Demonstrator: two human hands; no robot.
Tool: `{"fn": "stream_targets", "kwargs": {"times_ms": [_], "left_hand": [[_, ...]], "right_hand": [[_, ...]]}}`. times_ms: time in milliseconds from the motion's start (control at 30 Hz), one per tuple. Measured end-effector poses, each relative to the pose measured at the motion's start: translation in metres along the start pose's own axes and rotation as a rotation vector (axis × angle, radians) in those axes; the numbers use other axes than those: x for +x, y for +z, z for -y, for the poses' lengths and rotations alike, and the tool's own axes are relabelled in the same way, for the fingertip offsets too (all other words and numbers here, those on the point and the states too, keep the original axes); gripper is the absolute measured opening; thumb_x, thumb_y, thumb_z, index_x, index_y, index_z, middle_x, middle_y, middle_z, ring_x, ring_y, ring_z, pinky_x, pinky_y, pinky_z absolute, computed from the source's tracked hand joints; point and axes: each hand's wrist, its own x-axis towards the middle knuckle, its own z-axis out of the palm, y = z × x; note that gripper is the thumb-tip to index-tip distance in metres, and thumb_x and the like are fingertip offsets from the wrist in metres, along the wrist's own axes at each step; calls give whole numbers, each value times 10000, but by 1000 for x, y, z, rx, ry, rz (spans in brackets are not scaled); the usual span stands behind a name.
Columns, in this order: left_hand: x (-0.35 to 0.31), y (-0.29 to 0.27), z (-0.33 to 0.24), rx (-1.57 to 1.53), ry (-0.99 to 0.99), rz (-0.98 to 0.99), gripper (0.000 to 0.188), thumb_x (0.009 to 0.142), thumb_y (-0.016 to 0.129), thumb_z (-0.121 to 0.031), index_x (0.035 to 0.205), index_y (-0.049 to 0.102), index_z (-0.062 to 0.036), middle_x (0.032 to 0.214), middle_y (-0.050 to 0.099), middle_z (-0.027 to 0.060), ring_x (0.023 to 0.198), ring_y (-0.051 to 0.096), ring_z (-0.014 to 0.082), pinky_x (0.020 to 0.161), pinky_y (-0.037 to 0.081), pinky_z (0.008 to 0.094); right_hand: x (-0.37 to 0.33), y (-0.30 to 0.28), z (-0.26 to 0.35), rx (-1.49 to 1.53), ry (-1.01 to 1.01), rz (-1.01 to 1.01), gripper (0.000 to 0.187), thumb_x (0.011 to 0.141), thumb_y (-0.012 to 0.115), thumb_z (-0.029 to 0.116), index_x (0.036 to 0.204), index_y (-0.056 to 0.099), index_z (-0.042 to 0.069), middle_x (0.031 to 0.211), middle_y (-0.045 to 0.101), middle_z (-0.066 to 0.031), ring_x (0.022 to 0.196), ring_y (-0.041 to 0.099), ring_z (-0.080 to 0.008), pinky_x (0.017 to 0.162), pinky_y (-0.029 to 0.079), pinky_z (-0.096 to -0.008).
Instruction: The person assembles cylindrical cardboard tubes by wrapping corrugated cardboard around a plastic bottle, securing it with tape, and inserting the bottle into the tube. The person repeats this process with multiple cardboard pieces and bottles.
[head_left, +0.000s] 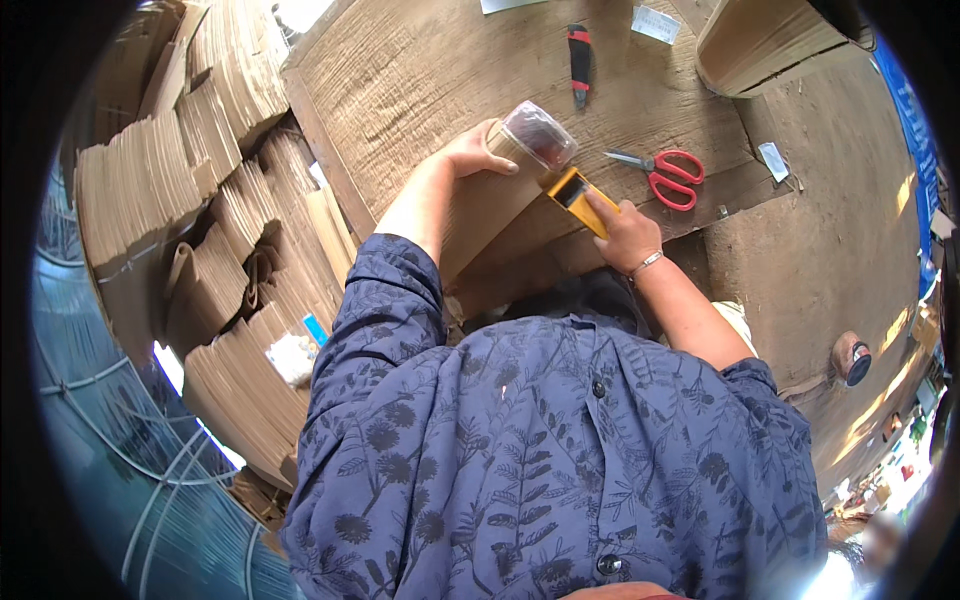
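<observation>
My left hand [480, 153] grips the top edge of a brown cardboard box [485, 215]; its thumb is stretched along the edge and its other fingers are mostly hidden. My right hand [630, 238] is closed round a yellow tape dispenser [577, 203], with the index finger lying along it. Past the dispenser's far end, a clear, shiny roll of tape [538, 133] with a dark reddish middle rests at the box's upper edge. Red-handled scissors [675, 180] lie to the right of the dispenser. Farther away is a red and black utility knife [580, 65].
Stacks of folded cardboard [150, 170] rise along the left side. A large upright cardboard piece [770, 45] stands at the far right of the wooden table [400, 70]. Small paper labels [655, 24] lie on the tabletop. A cup-like object [853, 360] sits at the right.
</observation>
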Motion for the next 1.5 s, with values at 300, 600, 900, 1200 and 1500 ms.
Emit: {"fn": "stream_targets", "kwargs": {"times_ms": [300,600,900,1200,1500], "left_hand": [[-12,-3,-7,688,60,-536,1181,622,869,-476,1534,240,-67,1526,330,209,1409,341,343,1162,298,419],[-2,-22,0,482,25,-575,1274,480,928,-501,1494,301,-51,1438,454,201,1354,424,342,1138,352,406],[36,-89,41,94,107,-234,1307,460,954,-335,1513,242,-31,1476,419,196,1391,390,304,1178,307,376],[30,-93,19,-163,83,34,1172,529,907,-325,1496,307,-42,1401,498,163,1337,437,276,1147,317,388],[13,25,46,-498,99,332,1142,621,895,-306,1525,256,-25,1434,479,163,1336,439,267,1143,311,384]], "right_hand": [[96,-54,91,173,94,52,736,779,715,328,1450,416,368,988,629,-177,887,669,-360,755,547,-477],[5,-71,51,111,-2,3,770,718,753,317,1430,460,343,878,584,-145,759,661,-344,628,556,-443],[104,-10,44,10,118,249,726,789,712,323,1442,409,421,977,612,-139,846,675,-343,734,556,-464],[98,-7,42,118,80,42,670,755,710,262,1385,511,374,910,602,-115,825,663,-327,685,541,-454],[-55,1,33,211,124,-58,777,650,775,206,1379,531,314,819,535,-96,702,618,-299,620,529,-419]]}}
